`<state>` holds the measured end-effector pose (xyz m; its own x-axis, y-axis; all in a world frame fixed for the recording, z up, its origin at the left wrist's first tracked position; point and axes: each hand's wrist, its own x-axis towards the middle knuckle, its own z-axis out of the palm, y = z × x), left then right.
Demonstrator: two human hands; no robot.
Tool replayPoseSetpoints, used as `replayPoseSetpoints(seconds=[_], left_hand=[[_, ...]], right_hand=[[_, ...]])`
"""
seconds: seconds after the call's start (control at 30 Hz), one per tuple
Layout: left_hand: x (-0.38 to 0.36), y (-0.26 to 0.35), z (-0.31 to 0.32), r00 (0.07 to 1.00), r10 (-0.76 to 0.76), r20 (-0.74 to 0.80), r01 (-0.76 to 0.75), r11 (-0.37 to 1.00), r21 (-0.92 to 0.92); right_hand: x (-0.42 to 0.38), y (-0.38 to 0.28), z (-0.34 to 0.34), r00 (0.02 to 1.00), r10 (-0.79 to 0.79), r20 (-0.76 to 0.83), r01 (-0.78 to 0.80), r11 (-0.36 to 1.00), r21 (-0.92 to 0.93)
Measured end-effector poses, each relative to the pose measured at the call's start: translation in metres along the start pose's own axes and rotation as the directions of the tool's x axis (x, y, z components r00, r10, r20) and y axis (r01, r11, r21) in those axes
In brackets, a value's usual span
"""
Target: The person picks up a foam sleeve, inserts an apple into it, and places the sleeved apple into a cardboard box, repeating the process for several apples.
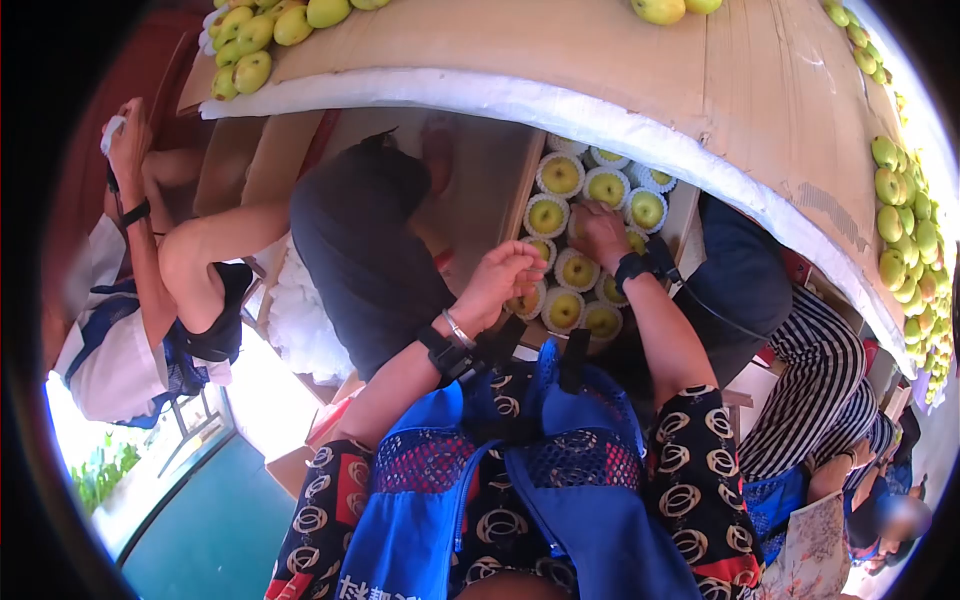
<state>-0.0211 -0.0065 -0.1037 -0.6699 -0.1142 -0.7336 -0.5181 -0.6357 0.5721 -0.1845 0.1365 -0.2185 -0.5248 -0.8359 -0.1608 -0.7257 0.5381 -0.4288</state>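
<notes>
A cardboard box (522, 200) between my knees holds several yellow-green apples (561, 175), each in a white foam net and set in rows. My right hand (601, 238) reaches into it, its fingers curled down around an apple that the hand mostly covers. Over the box's left side hovers my left hand (506, 278), fingers bent and drawn together; anything between them is hidden. Another netted apple (577, 269) lies between the two hands.
A cardboard-topped table with a padded white edge (450, 92) curves above the box. Loose apples (253, 35) lie at its far left, with more apples (905, 225) along the right. White foam nets (300, 320) are heaped at left. People sit on both sides.
</notes>
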Motion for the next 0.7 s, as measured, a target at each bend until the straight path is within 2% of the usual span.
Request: replayPoseSetpoints(seconds=[0.07,0.1,0.17,0.2,0.23,0.27,0.33,0.4,0.43,0.5,0.57,0.63,0.67,0.7], left_hand=[[-0.002,0.002,0.000,1.000,0.010,0.005,-0.010,1.000,0.000],[-0.004,0.002,0.001,1.000,0.014,0.015,-0.014,1.000,-0.002],[-0.002,-0.001,-0.001,0.999,0.030,0.022,-0.030,0.999,-0.024],[-0.001,0.000,-0.002,0.998,0.052,0.025,-0.051,0.998,-0.035],[-0.001,0.002,-0.003,0.997,0.067,0.031,-0.067,0.997,-0.027],[-0.003,0.004,-0.002,0.996,0.083,0.019,-0.082,0.996,-0.046],[-0.007,0.005,0.000,0.993,0.112,0.020,-0.111,0.992,-0.064],[-0.013,0.011,-0.003,0.981,0.186,0.053,-0.176,0.973,-0.149],[-0.022,0.019,-0.004,0.977,0.206,0.060,-0.196,0.970,-0.141],[-0.054,0.039,-0.004,0.949,0.278,0.150,-0.234,0.938,-0.257],[-0.091,0.056,-0.014,0.891,0.410,0.194,-0.358,0.899,-0.252],[-0.123,0.065,-0.035,0.816,0.525,0.243,-0.443,0.837,-0.321],[-0.139,0.066,-0.045,0.795,0.580,0.179,-0.517,0.801,-0.301],[-0.149,0.066,-0.056,0.744,0.663,0.088,-0.636,0.742,-0.212]], right_hand=[[0.005,-0.001,-0.011,0.987,-0.056,-0.153,0.067,0.995,0.070],[0.006,0.002,-0.013,0.987,-0.060,-0.152,0.070,0.996,0.062],[0.003,0.006,-0.017,0.983,0.098,-0.156,-0.056,0.965,0.256],[0.000,0.004,-0.023,0.981,0.098,-0.168,-0.054,0.966,0.252],[-0.005,0.000,-0.029,0.989,0.125,0.082,-0.143,0.953,0.267],[-0.009,-0.005,-0.036,0.935,0.138,0.326,-0.228,0.939,0.257],[-0.020,-0.019,-0.023,0.909,-0.036,0.416,-0.032,0.987,0.157],[-0.031,-0.030,-0.013,0.886,-0.068,0.459,-0.042,0.973,0.225],[-0.036,-0.028,-0.006,0.895,-0.071,0.440,-0.030,0.975,0.219],[-0.044,-0.018,0.017,0.950,0.092,0.298,-0.166,0.957,0.236],[-0.049,-0.012,0.013,0.960,0.072,0.269,-0.140,0.959,0.246],[-0.048,-0.025,-0.021,0.974,0.163,0.157,-0.214,0.887,0.408],[-0.047,-0.029,-0.038,0.974,0.208,0.091,-0.226,0.867,0.444],[-0.050,-0.032,-0.061,0.973,0.230,0.037,-0.203,0.761,0.616]])
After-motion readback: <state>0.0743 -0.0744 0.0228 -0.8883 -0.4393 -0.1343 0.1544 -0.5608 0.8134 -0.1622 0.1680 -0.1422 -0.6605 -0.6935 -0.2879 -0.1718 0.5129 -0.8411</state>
